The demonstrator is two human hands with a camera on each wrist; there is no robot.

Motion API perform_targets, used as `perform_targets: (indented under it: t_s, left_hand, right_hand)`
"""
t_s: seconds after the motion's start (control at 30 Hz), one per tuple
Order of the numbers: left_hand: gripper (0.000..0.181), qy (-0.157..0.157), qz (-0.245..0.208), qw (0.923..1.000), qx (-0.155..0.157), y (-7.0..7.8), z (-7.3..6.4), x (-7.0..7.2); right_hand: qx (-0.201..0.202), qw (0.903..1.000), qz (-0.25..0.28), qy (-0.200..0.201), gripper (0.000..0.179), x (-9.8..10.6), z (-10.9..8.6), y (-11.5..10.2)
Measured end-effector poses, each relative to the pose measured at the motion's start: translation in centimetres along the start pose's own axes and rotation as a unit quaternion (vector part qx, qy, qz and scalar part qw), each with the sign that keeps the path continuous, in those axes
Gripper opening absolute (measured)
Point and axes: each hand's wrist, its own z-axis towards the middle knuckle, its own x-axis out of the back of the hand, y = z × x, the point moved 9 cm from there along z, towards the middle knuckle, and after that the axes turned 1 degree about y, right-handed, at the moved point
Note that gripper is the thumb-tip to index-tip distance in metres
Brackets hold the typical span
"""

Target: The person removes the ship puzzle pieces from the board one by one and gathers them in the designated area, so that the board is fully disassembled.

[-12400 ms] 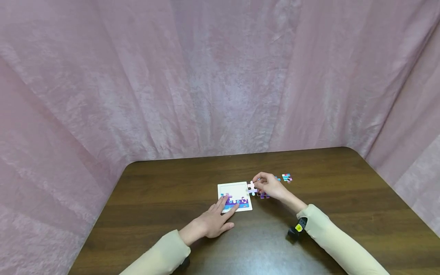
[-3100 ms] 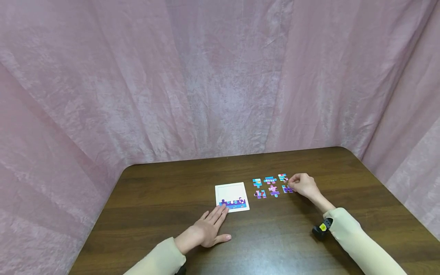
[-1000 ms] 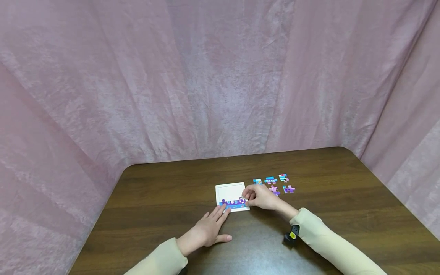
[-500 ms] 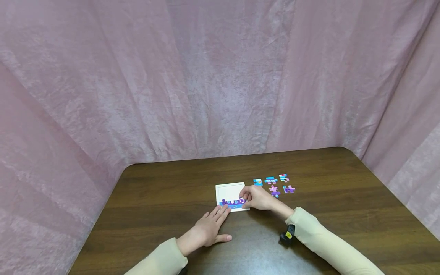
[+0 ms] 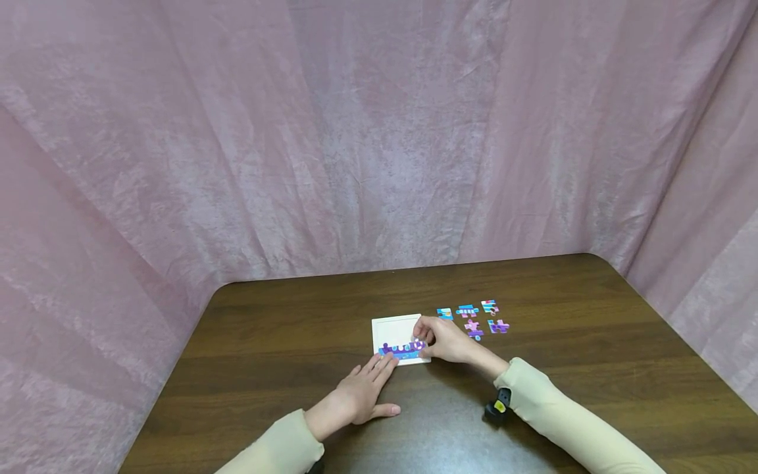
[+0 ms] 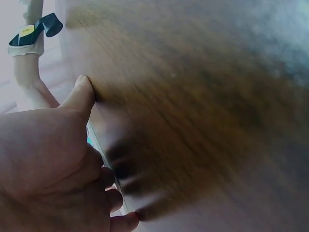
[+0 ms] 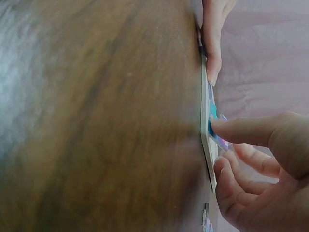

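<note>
A square white puzzle tray [image 5: 395, 324] lies flat on the table, with a row of blue and purple pieces [image 5: 395, 353] along its near side. Fingers outstretched, my left hand [image 5: 358, 396] rests its fingertips on the tray's near-left edge. At the tray's right side, my right hand [image 5: 448, 340] pinches a blue and purple puzzle piece [image 7: 221, 140] between thumb and fingers. In the right wrist view this piece stands tilted up from the tray [image 7: 204, 116]. My fingers hide part of it and the tray's right edge.
Several loose puzzle pieces lie right of the tray, among them a pink and purple one [image 5: 472, 328], a blue one [image 5: 467, 311] and a purple one [image 5: 499, 326]. The brown wooden table [image 5: 284, 329] ends at a pink curtain [image 5: 379, 164].
Since 3.1 s ago my right hand has come left from the loose pieces to the tray. Over the last second it shifts only slightly there. The left hand stays put.
</note>
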Motion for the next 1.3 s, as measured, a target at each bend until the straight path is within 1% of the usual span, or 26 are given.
perform_targets:
  t_s: [0.2, 0.33, 0.43, 0.6, 0.8, 1.0, 1.2, 1.3]
  left_hand:
    - [0.085, -0.015, -0.001, 0.9999, 0.005, 0.2, -0.3, 0.4]
    - [0.084, -0.026, 0.001, 0.9996, 0.013, 0.2, -0.5, 0.6]
    - [0.084, -0.023, 0.008, 0.9996, 0.017, 0.2, -0.5, 0.8]
    - [0.084, -0.016, 0.012, 0.9997, 0.016, 0.2, -0.7, 1.0]
    - [0.084, -0.015, 0.009, 0.9998, 0.013, 0.0, -0.4, 0.6]
    - [0.085, -0.016, 0.018, 0.9997, 0.007, -0.1, -0.3, -0.4]
    - [0.084, -0.012, 0.018, 0.9997, 0.011, -0.2, 0.0, -0.6]
    - [0.084, -0.006, 0.025, 0.9996, 0.008, -0.5, 0.2, -1.2]
  right_hand:
    - [0.023, 0.9994, 0.024, 0.005, 0.015, 0.3, 0.0, -0.6]
    - [0.030, 0.9991, 0.030, 0.001, 0.010, 0.3, -0.1, -0.7]
    - [0.027, 0.9990, 0.035, -0.006, 0.009, 0.2, -0.2, -0.6]
    - [0.023, 0.9988, 0.042, -0.006, 0.010, 0.3, -0.2, -0.6]
    - [0.013, 0.9982, 0.059, -0.001, 0.011, 1.0, -0.7, -0.5]
    - [-0.002, 0.9979, 0.064, -0.009, 0.014, 1.3, -1.7, 0.2]
    - [-0.012, 0.9955, 0.093, -0.013, 0.016, 1.9, -2.4, 0.9]
    - [-0.019, 0.9945, 0.102, -0.019, 0.016, 2.1, -3.0, 1.2]
